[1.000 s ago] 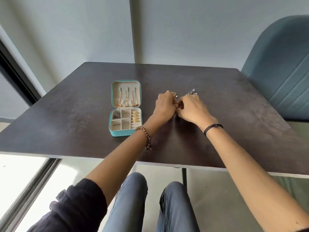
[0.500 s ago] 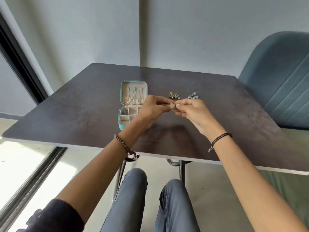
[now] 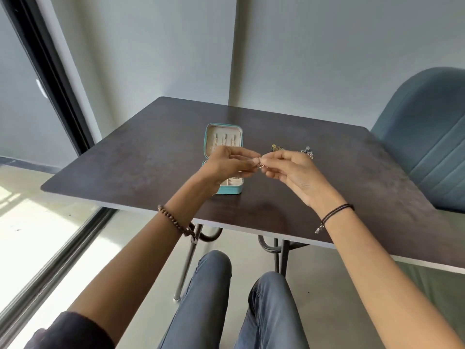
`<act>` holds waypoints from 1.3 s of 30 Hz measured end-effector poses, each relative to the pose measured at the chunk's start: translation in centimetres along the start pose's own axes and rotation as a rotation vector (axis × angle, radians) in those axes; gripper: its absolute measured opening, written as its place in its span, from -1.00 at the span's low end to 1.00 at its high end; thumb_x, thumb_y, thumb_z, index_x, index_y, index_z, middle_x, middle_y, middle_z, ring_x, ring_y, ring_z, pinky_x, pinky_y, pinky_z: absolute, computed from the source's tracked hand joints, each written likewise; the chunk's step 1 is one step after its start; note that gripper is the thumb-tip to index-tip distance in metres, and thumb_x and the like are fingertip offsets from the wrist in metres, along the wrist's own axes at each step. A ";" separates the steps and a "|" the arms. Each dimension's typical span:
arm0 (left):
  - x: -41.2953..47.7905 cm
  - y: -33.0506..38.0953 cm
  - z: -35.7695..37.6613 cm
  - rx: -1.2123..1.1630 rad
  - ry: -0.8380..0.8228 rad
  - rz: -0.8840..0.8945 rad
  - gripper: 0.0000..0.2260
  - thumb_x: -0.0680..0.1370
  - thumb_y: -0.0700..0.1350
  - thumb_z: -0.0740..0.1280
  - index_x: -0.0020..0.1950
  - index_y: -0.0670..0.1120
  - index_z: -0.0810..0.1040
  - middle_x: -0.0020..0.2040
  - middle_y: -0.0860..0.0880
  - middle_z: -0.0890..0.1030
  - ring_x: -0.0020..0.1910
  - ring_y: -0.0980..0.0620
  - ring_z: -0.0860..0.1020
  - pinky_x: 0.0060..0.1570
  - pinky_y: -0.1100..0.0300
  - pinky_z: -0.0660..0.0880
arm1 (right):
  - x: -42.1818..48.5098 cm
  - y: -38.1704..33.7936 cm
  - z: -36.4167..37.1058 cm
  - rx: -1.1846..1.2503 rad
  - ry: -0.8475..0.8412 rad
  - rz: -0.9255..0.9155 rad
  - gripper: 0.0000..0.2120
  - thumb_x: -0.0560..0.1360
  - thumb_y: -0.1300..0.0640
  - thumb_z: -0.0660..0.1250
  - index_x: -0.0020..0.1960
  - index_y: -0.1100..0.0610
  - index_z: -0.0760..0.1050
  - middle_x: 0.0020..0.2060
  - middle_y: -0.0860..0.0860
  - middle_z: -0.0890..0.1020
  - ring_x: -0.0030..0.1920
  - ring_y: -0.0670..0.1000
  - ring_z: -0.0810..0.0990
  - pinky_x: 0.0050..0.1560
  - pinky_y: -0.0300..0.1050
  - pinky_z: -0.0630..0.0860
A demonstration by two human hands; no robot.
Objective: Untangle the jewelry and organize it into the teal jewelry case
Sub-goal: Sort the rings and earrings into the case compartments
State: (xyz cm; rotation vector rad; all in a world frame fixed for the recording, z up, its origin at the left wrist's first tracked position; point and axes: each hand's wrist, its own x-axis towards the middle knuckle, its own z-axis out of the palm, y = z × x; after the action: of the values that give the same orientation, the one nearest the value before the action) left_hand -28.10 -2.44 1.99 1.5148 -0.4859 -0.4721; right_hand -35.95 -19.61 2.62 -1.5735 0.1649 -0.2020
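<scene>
Mid-frame, the left hand (image 3: 227,163) and right hand (image 3: 289,167) pinch one small gold piece (image 3: 261,166) between them. The teal jewelry case (image 3: 222,157) already holds pieces; two clusters (image 3: 276,148) wait on the tabletop (image 3: 151,157).

Dark brown table (image 3: 125,167), pale edge band, thin metal legs under the near edge. Teal jewelry case (image 3: 223,137) sits open mid-table, a bit left of centre, lid toward the far edge, cream lining, tray toward the near edge. Right of the case, a small gold jewelry cluster (image 3: 276,148). Further right, near it but apart, a silver jewelry cluster (image 3: 308,151).
</scene>
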 end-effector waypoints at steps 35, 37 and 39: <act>-1.1 -0.4 -4.9 -0.086 0.124 -0.119 -0.78 0.43 -0.28 0.54 0.05 -0.30 0.69 -0.02 -0.21 0.72 -0.06 -0.09 0.72 0.01 0.08 0.66 | 2.1 0.6 3.8 -0.089 -0.027 -0.017 -0.81 0.48 0.31 0.46 0.09 0.29 0.64 -0.06 0.17 0.71 -0.05 0.00 0.63 -0.05 -0.22 0.53; -0.8 0.1 -5.1 -0.018 0.140 -0.091 -0.79 0.43 -0.29 0.54 0.04 -0.31 0.69 -0.06 -0.19 0.73 -0.14 -0.02 0.72 -0.03 0.16 0.67 | 2.8 0.4 4.1 -0.122 -0.037 -0.040 -0.83 0.47 0.32 0.48 0.05 0.26 0.65 -0.10 0.11 0.72 -0.08 -0.03 0.64 -0.06 -0.23 0.55; -0.4 0.8 -5.5 0.064 0.156 -0.050 -0.80 0.43 -0.29 0.55 0.02 -0.29 0.69 -0.13 -0.17 0.72 -0.21 0.03 0.70 -0.08 0.22 0.66 | 3.4 0.0 4.7 -0.187 -0.034 -0.072 -0.84 0.46 0.32 0.49 0.03 0.22 0.65 -0.10 0.11 0.74 -0.09 -0.03 0.68 -0.01 -0.20 0.61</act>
State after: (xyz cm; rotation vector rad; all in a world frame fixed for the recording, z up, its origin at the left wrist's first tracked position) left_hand -25.22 2.30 2.76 1.6143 -0.3445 -0.3761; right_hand -31.56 -15.85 2.65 -1.7697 0.1027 -0.2215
